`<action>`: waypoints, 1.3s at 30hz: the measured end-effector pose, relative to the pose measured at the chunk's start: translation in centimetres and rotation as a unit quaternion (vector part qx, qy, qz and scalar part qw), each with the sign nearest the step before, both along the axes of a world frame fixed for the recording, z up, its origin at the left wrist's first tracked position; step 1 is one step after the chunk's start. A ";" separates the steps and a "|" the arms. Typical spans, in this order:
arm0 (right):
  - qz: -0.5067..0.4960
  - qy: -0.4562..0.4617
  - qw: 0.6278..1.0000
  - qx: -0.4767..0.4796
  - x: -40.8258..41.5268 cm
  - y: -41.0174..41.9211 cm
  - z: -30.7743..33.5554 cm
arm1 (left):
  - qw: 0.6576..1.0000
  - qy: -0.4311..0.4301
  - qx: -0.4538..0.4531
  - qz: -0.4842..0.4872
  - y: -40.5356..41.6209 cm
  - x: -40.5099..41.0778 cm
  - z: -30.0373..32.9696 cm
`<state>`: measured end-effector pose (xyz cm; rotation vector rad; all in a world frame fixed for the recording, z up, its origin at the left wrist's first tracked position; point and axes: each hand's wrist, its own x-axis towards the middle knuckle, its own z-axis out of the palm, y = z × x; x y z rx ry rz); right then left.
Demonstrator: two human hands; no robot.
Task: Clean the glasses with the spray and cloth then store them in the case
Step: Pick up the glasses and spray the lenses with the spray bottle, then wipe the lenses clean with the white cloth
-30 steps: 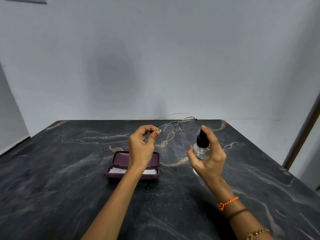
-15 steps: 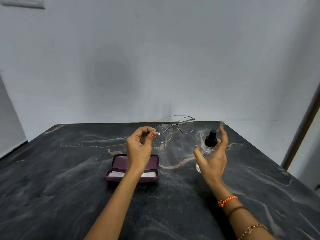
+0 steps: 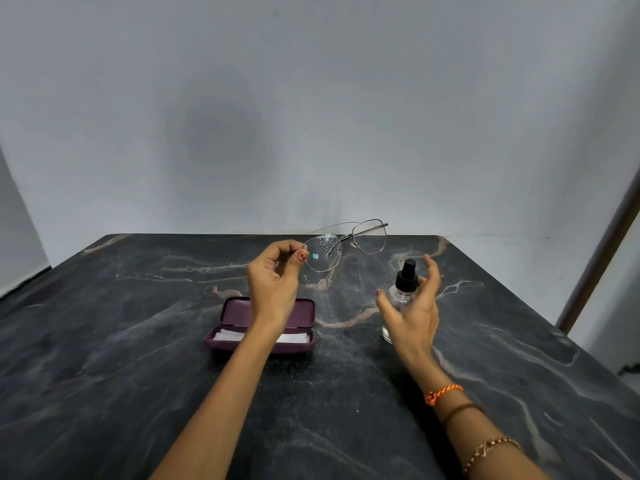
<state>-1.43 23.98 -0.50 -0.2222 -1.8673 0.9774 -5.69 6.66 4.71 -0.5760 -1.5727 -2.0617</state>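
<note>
Her right hand point(image 3: 414, 308) has just opened, leaving the clear, black-capped spray bottle point(image 3: 401, 299) on the dark marble table point(image 3: 104, 358). Her left hand point(image 3: 275, 284) pinches the thin wire-framed glasses point(image 3: 341, 245) (droplets on one lens). Wiping looks next.

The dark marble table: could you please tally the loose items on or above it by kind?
Wire-framed glasses: 1
Clear spray bottle with black nozzle: 1
Open purple glasses case: 1
White cloth in the case: 1
Total: 4
</note>
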 end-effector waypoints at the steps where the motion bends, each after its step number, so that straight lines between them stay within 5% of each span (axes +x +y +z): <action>1: -0.007 0.002 1.000 -0.006 0.0 0.0 0.1 | 1.000 -0.001 0.001 0.000 0.0 0.0 0.0; 12: -0.063 0.001 0.994 0.092 1.4 -1.2 1.1 | 0.998 0.026 0.037 0.032 -0.5 0.3 0.4; 18: -0.094 0.168 0.964 0.182 2.5 -1.8 2.3 | 0.993 0.063 0.064 0.077 -4.0 0.0 0.5; 22: -0.052 0.177 0.953 0.241 3.1 -3.6 1.9 | 0.987 0.081 0.081 0.114 -8.0 -0.1 0.8; 27: 0.058 0.054 0.932 0.353 2.4 -6.5 2.4 | 0.979 0.076 0.116 0.146 -12.5 -1.9 0.7; 30: 0.130 -0.139 0.938 0.288 1.2 -7.9 3.4 | 0.982 0.068 0.079 0.156 -13.7 -3.2 0.0; 33: 0.175 -0.320 0.897 0.249 -0.2 -8.5 4.2 | 0.984 0.068 0.031 0.161 -14.2 -4.2 -1.4; 39: 0.168 -0.425 0.832 0.315 -1.4 -8.8 4.1 | 0.980 0.109 -0.027 0.162 -13.7 -4.5 -2.7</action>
